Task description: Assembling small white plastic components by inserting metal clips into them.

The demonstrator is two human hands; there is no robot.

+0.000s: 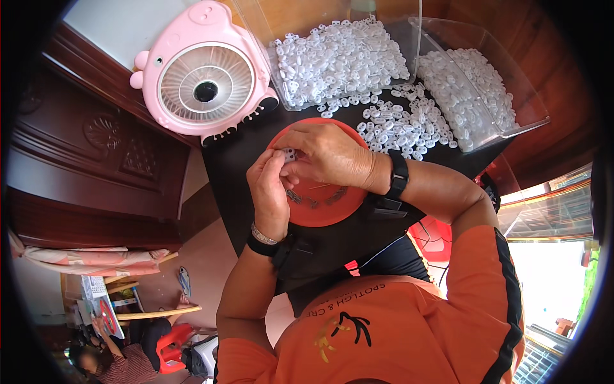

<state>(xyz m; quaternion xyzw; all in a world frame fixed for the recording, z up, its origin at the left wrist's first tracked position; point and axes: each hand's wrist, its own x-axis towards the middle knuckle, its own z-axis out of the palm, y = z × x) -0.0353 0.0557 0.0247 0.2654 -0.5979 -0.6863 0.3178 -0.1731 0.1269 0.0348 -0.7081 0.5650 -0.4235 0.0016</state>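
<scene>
Between fingertips [279,158], two-holed plastic piece [290,154]

I count two hands here, one left hand [272,194] and one right hand [332,152]; one round red tray [339,208] on one dark surface [233,169]; one pink fan [206,91], far left; two clear bins, one far [300,16], one far right [527,114]; white pieces [406,126] beyond counting.

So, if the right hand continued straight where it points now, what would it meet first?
Most likely the left hand, just ahead of the right hand by a small white piece; exact depth between them is unclear.
</scene>
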